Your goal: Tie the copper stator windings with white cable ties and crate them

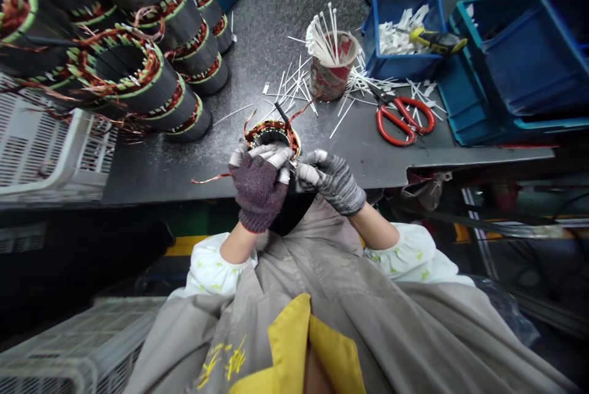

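A small motor stator with copper windings and a pale green insulating edge stands at the front of the bench. My left hand, in a dark purple glove with white-wrapped fingertips, curls over its near rim and grips it. At the stator's right side, my right hand, in a grey glove, has thumb and fingers pinched together; whatever lies between them is too small to make out. A dark lead and loose copper wires stick out from the windings. Behind the stator, white cable ties are scattered on the bench.
A cup packed with cable ties stands beyond the stator. Red-handled scissors lie to the right, near a blue bin holding white pieces and a yellow-black tool. Stacked stators and a white crate occupy the left.
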`<move>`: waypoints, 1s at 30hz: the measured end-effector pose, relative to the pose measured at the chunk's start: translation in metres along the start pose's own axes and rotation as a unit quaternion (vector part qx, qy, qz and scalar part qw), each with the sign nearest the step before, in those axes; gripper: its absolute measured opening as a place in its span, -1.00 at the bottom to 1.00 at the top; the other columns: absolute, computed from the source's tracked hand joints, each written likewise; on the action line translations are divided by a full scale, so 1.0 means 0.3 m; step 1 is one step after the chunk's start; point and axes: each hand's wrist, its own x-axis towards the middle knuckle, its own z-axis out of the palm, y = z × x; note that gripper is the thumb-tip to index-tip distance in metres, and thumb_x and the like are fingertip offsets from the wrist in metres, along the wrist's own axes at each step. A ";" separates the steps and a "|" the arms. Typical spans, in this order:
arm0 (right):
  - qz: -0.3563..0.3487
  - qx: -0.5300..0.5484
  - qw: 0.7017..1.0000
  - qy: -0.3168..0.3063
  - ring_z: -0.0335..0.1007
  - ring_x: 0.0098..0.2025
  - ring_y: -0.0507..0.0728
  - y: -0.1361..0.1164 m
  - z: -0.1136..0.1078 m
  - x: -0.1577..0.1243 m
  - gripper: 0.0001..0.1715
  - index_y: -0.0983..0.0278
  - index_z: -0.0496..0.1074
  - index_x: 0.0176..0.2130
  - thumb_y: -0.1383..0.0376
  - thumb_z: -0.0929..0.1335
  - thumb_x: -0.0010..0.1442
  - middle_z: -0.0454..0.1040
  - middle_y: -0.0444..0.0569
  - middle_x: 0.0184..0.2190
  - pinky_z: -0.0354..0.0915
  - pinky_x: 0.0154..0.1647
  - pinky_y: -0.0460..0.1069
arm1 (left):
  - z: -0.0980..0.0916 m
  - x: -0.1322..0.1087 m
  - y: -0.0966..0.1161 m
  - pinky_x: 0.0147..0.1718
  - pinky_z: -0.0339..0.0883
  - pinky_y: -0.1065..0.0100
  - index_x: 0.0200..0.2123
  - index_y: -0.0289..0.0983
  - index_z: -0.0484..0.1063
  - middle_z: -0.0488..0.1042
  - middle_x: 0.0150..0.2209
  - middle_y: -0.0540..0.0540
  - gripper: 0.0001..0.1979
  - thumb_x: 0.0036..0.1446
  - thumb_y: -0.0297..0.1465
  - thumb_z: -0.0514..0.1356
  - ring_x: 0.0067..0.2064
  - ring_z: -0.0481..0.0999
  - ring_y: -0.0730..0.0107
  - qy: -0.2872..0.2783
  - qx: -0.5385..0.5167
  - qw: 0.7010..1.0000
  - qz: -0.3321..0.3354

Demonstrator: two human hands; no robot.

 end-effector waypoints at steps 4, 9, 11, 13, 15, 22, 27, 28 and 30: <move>-0.054 -0.059 0.997 -0.017 0.58 -0.28 0.15 0.010 -0.012 0.029 -0.48 0.23 0.62 -0.26 -0.16 0.54 0.19 0.66 -0.02 -0.31 0.54 -0.17 0.07 | -0.017 -0.007 -0.003 0.42 0.07 -0.10 0.08 -0.14 0.60 0.70 -0.04 -0.08 -0.72 0.38 -0.31 0.19 0.15 0.61 0.15 -0.009 0.009 1.000 0.020; -0.103 -0.097 0.990 -0.008 0.59 -0.25 0.17 -0.009 -0.040 -0.001 -0.53 0.19 0.64 -0.25 -0.15 0.51 0.24 0.67 -0.02 -0.29 0.55 -0.12 0.09 | -0.021 -0.011 -0.015 0.40 0.13 -0.07 0.07 -0.11 0.61 0.70 -0.04 -0.07 -0.73 0.41 -0.33 0.17 0.13 0.62 0.18 -0.012 0.007 0.999 0.040; -0.098 -0.093 0.991 0.000 0.59 -0.25 0.16 -0.020 -0.041 -0.013 -0.53 0.19 0.65 -0.24 -0.15 0.51 0.24 0.67 -0.02 -0.29 0.56 -0.13 0.09 | -0.016 -0.012 -0.018 0.40 0.12 -0.07 0.08 -0.12 0.60 0.70 -0.04 -0.07 -0.72 0.41 -0.33 0.17 0.13 0.62 0.18 -0.009 0.010 0.999 0.035; -0.094 -0.099 0.991 -0.008 0.58 -0.27 0.15 -0.023 -0.035 -0.011 -0.53 0.20 0.65 -0.24 -0.14 0.50 0.26 0.67 -0.03 -0.30 0.55 -0.16 0.08 | -0.013 -0.013 -0.016 0.41 0.10 -0.08 0.10 -0.12 0.60 0.69 -0.03 -0.08 -0.71 0.41 -0.32 0.16 0.14 0.61 0.17 -0.012 0.013 0.999 0.037; -0.089 -0.121 0.988 -0.027 0.58 -0.29 0.15 -0.018 -0.032 0.000 -0.54 0.21 0.65 -0.23 -0.12 0.49 0.29 0.67 -0.03 -0.32 0.53 -0.18 0.06 | -0.016 -0.014 -0.011 0.41 0.09 -0.09 0.09 -0.12 0.60 0.69 -0.02 -0.08 -0.70 0.40 -0.31 0.15 0.15 0.61 0.15 -0.015 0.019 0.999 0.041; -0.179 -0.355 0.915 -0.073 0.56 -0.15 0.20 -0.028 -0.060 0.026 -0.64 0.21 0.67 -0.10 0.06 0.37 0.44 0.66 0.05 -0.17 0.45 -0.04 0.09 | -0.027 -0.021 -0.015 0.37 0.13 -0.10 0.03 -0.09 0.63 0.69 -0.01 -0.08 -0.72 0.40 -0.24 0.17 0.16 0.59 0.11 -0.047 0.022 0.998 0.043; -0.254 -0.497 0.828 -0.054 0.45 -0.32 0.19 -0.079 -0.033 0.020 -0.55 0.26 0.63 -0.30 0.13 0.28 0.48 0.59 0.06 -0.36 0.38 -0.17 0.11 | -0.008 -0.025 -0.009 0.36 0.12 -0.11 0.00 -0.09 0.64 0.66 0.01 -0.10 -0.71 0.33 -0.22 0.18 0.20 0.55 0.06 -0.021 0.006 0.999 0.031; -0.276 -0.484 0.830 -0.032 0.44 -0.34 0.19 -0.093 -0.031 0.014 -0.54 0.24 0.60 -0.34 0.14 0.27 0.48 0.57 0.04 -0.39 0.37 -0.19 0.11 | -0.007 -0.023 -0.003 0.37 0.11 -0.11 0.00 -0.09 0.64 0.66 0.02 -0.10 -0.71 0.33 -0.22 0.18 0.21 0.55 0.06 -0.015 0.003 1.000 0.022; -0.310 -0.390 0.866 0.030 0.44 -0.35 0.18 -0.123 -0.044 -0.002 -0.58 0.20 0.55 -0.37 0.16 0.29 0.48 0.54 -0.03 -0.41 0.39 -0.18 0.12 | -0.008 -0.018 0.009 0.39 0.07 -0.12 0.00 -0.08 0.63 0.66 0.03 -0.09 -0.72 0.35 -0.22 0.18 0.22 0.54 0.07 -0.018 0.005 1.000 -0.001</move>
